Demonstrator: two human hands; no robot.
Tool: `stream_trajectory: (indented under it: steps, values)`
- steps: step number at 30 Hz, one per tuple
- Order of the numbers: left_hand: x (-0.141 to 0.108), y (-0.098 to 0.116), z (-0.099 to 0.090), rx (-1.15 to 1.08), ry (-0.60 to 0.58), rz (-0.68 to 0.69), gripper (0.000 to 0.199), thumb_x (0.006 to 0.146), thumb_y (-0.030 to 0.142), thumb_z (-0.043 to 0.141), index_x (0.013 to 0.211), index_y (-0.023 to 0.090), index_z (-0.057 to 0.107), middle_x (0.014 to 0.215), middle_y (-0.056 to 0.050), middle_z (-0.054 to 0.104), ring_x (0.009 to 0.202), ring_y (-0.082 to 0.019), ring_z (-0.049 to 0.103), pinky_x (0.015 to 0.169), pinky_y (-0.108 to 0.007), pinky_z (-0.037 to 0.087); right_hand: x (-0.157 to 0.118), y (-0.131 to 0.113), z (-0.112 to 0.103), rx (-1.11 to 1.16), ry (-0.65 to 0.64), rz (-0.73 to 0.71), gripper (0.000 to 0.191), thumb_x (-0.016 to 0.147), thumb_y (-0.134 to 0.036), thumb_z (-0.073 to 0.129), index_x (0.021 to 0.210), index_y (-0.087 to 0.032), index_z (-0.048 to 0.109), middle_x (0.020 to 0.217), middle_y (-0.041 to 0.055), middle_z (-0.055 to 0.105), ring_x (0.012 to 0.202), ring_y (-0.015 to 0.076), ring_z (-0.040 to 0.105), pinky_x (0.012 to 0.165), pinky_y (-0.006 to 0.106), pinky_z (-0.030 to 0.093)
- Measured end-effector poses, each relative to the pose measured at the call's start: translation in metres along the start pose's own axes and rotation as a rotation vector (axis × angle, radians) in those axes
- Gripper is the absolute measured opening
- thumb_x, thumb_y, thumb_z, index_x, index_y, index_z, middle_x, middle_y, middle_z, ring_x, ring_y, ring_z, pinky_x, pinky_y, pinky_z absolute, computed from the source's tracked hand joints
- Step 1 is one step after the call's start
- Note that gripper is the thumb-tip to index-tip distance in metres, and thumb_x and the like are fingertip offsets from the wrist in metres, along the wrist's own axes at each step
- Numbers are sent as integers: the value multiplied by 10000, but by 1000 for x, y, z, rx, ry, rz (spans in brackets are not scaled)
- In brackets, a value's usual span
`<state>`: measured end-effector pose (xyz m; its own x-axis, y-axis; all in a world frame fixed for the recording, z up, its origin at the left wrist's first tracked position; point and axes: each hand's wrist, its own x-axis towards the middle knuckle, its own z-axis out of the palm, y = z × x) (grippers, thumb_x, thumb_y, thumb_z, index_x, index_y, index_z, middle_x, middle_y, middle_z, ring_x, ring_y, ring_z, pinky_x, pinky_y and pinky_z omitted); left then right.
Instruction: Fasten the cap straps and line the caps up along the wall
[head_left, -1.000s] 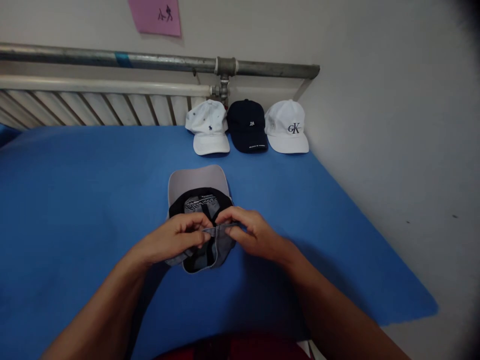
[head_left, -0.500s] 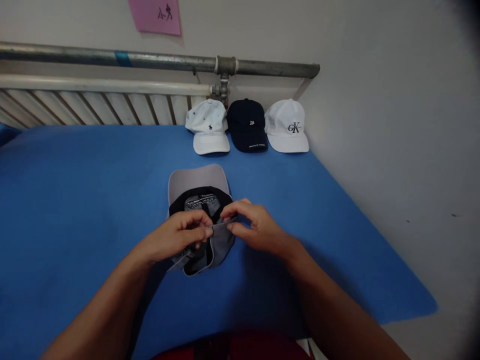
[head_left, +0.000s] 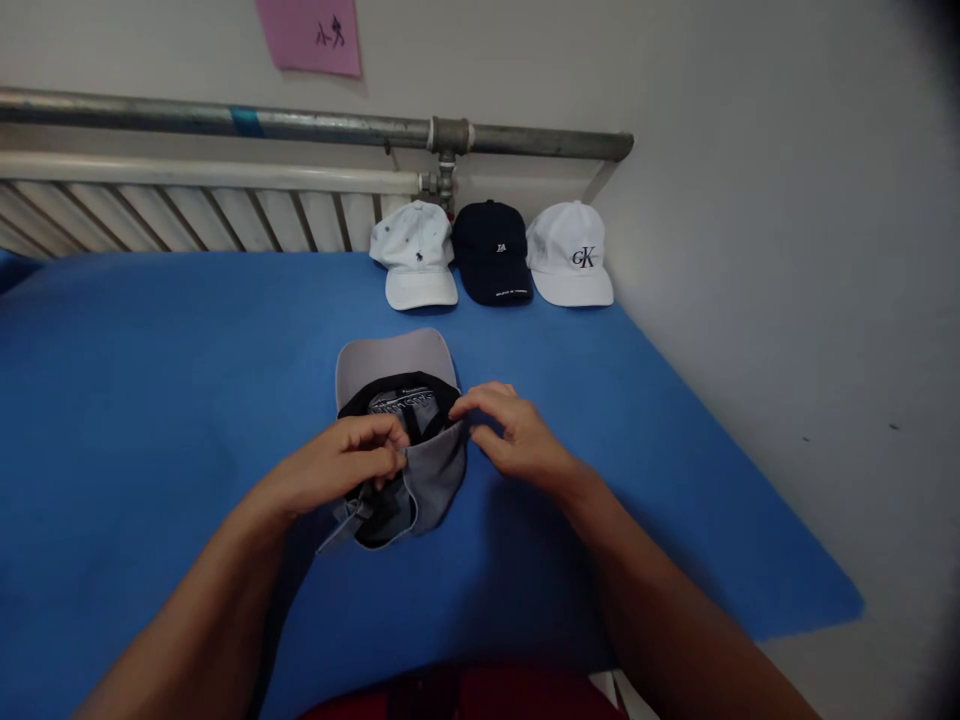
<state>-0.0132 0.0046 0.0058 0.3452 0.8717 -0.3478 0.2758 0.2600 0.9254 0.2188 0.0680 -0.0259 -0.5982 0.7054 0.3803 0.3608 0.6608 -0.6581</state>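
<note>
A grey baseball cap lies upside down on the blue surface, its brim pointing away from me and its dark inner band showing. My left hand pinches the cap's rear edge near the back opening, thumb and fingers closed on it. A loose strap sticks out at the lower left of the cap. My right hand is at the cap's right edge, thumb and index finger apart, with the index fingertip by the rim. Part of the cap's left side is hidden behind my left hand.
Along the back stand a white cap with a small emblem, a dark navy cap and a white cap with black letters. Behind them are a radiator and a metal pipe. A wall borders the right side.
My right hand has shifted slightly right, its thumb coming off the cap's edge. My left hand has moved a little left with the edge, and the strap juts out further.
</note>
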Motion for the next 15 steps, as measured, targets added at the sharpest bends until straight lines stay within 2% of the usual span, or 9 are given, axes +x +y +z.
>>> stream_trajectory:
  steps: [3,7,15]
  values:
    - [-2,-1,-4,11,-47,4,25,766,198,557,748,181,552,626,46,531,580,-91,492,556,-234,394,0,7,2,-58,10,-34,334,713,-49,485,952,-230,633,1025,37,705,1026,235,586,931,431,399]
    - [-4,0,-8,49,-90,-12,36,775,199,555,745,180,561,631,43,525,591,-97,481,562,-241,382,-1,13,7,-50,-4,-96,322,754,-50,499,993,-222,631,1078,54,691,1045,232,584,936,427,428]
    - [-4,0,-4,52,-181,14,65,811,220,571,771,172,555,623,62,497,578,-78,450,550,-207,368,-1,8,11,-117,22,-94,198,838,-79,491,891,-210,630,1135,86,643,1069,224,572,932,422,460]
